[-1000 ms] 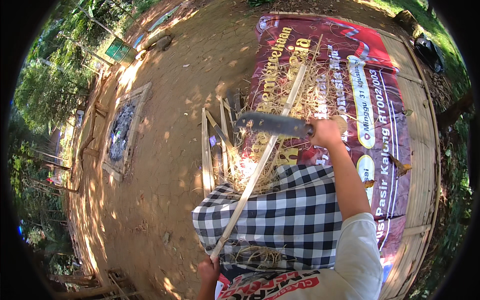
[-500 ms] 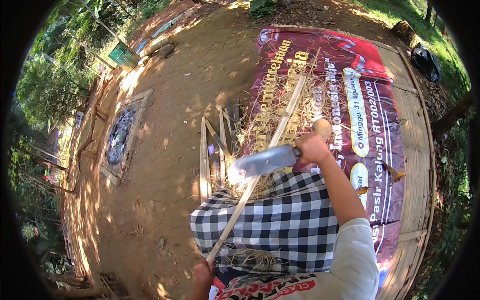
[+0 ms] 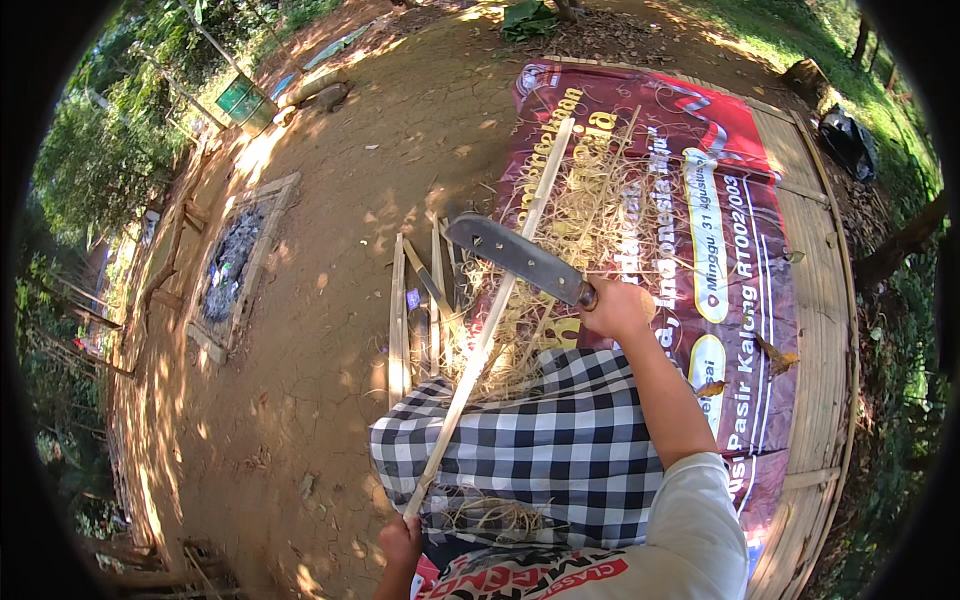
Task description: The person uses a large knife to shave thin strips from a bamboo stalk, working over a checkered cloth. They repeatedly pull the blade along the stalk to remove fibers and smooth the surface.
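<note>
My left hand is closed round the lower end of a long pale bamboo strip, which slants up and away across my lap. In my right hand is the wooden handle of a machete, and its broad dark blade points left and crosses over the strip's middle. Whether the edge touches the strip I cannot tell. A black-and-white checked cloth covers my lap, with some shavings on it. Curly bamboo shavings are heaped beyond the cloth.
A dark red printed banner lies over a bamboo platform. Several bamboo strips lean at the platform's left side. On the dirt ground are a framed ash pit and a green drum. A black bag lies far right.
The machete has moved up along the strip, away from me, and its blade tip has swung farther forward. The strip's far end has shifted left. My left hand stays nearly in place.
</note>
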`<act>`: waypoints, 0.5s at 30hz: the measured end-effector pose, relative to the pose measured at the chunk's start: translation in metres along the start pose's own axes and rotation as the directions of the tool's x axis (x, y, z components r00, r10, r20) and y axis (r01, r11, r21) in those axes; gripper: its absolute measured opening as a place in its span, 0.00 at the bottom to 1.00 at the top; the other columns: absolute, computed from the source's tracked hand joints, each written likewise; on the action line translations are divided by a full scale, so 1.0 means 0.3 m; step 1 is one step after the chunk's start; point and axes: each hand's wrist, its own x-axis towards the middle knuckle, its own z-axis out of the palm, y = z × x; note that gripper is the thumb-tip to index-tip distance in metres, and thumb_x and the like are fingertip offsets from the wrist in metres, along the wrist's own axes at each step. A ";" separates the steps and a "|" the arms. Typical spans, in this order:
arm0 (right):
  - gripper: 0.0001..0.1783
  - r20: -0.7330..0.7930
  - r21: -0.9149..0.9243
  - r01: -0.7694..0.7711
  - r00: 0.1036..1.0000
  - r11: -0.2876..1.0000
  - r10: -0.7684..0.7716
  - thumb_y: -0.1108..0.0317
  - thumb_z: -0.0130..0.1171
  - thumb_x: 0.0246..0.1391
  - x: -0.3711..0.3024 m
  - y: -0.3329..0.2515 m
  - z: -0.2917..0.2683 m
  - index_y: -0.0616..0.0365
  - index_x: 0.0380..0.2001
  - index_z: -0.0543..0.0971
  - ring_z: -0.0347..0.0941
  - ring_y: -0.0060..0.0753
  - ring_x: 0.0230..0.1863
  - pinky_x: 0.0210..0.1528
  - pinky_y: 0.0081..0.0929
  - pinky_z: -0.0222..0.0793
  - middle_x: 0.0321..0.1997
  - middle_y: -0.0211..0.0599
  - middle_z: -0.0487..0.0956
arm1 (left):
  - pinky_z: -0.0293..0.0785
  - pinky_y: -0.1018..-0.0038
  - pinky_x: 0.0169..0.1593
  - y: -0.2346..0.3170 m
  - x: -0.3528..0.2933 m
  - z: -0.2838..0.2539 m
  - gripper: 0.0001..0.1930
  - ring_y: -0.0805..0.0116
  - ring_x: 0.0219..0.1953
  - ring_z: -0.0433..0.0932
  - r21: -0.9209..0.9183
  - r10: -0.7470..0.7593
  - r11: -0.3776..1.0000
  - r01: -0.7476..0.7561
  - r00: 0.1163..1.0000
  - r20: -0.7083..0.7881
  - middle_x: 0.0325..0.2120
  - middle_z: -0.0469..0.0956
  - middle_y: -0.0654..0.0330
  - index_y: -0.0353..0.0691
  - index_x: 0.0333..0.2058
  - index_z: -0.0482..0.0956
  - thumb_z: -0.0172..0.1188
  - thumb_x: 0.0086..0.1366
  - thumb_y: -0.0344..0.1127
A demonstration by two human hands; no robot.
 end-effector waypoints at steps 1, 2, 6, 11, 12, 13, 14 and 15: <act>0.13 0.033 -0.034 0.077 0.997 0.996 -0.076 0.61 0.61 0.37 0.001 -0.009 0.023 0.56 0.28 0.79 0.79 0.51 0.30 0.36 0.45 0.75 0.25 0.47 0.80 | 0.69 0.50 0.25 0.012 0.002 -0.009 0.18 0.38 0.22 0.76 0.002 -0.013 1.000 0.013 1.000 -0.010 0.17 0.74 0.42 0.36 0.26 0.76 0.58 0.61 0.47; 0.13 0.068 -0.066 0.154 0.986 0.986 -0.150 0.61 0.61 0.37 -0.002 -0.017 0.043 0.56 0.28 0.78 0.79 0.50 0.29 0.35 0.45 0.74 0.24 0.47 0.80 | 0.70 0.51 0.25 0.025 0.002 -0.020 0.18 0.39 0.22 0.76 0.004 -0.025 1.000 0.025 0.999 -0.019 0.17 0.75 0.43 0.36 0.26 0.77 0.59 0.61 0.48; 0.14 0.208 -0.078 0.439 0.885 0.895 -0.416 0.62 0.62 0.34 -0.028 -0.044 0.118 0.55 0.28 0.78 0.79 0.46 0.28 0.32 0.41 0.74 0.23 0.43 0.80 | 0.71 0.56 0.24 0.059 0.010 -0.058 0.18 0.44 0.20 0.78 -0.141 -0.041 0.989 0.039 0.999 -0.008 0.16 0.76 0.46 0.37 0.26 0.80 0.65 0.58 0.49; 0.17 0.351 -0.103 0.562 0.792 0.820 -0.499 0.60 0.65 0.30 -0.059 -0.092 0.146 0.55 0.28 0.78 0.78 0.45 0.28 0.31 0.39 0.73 0.25 0.37 0.79 | 0.71 0.61 0.23 0.100 0.021 -0.153 0.17 0.49 0.19 0.78 -0.154 -0.047 0.986 0.058 0.996 0.076 0.14 0.75 0.48 0.38 0.23 0.83 0.71 0.53 0.48; 0.18 0.358 -0.105 0.564 0.790 0.819 -0.498 0.60 0.65 0.30 -0.059 -0.090 0.155 0.55 0.28 0.78 0.78 0.44 0.29 0.31 0.39 0.72 0.25 0.37 0.79 | 0.71 0.62 0.23 0.095 0.021 -0.149 0.18 0.49 0.18 0.78 -0.140 -0.030 0.989 0.039 0.997 0.068 0.14 0.75 0.48 0.38 0.23 0.83 0.71 0.53 0.49; 0.18 0.364 -0.107 0.566 0.787 0.817 -0.498 0.60 0.66 0.30 -0.057 -0.089 0.161 0.55 0.28 0.78 0.78 0.44 0.29 0.31 0.39 0.72 0.24 0.36 0.79 | 0.71 0.62 0.23 0.090 0.023 -0.147 0.18 0.49 0.18 0.77 -0.125 -0.011 0.992 0.019 0.998 0.059 0.14 0.75 0.49 0.38 0.23 0.83 0.71 0.53 0.49; 0.18 0.348 -0.097 0.562 0.793 0.822 -0.500 0.60 0.65 0.30 -0.054 -0.086 0.160 0.55 0.28 0.77 0.78 0.44 0.29 0.31 0.39 0.72 0.25 0.37 0.79 | 0.71 0.61 0.23 0.088 0.025 -0.145 0.18 0.49 0.18 0.77 -0.149 0.006 0.989 0.002 0.998 0.055 0.14 0.75 0.49 0.38 0.23 0.83 0.70 0.54 0.49; 0.17 0.333 -0.087 0.557 0.798 0.826 -0.503 0.60 0.65 0.30 -0.048 -0.078 0.157 0.55 0.28 0.77 0.78 0.45 0.29 0.31 0.39 0.72 0.25 0.38 0.79 | 0.71 0.61 0.23 0.089 0.025 -0.143 0.17 0.49 0.18 0.77 -0.173 0.023 0.985 -0.014 0.999 0.049 0.14 0.75 0.49 0.38 0.23 0.83 0.70 0.54 0.48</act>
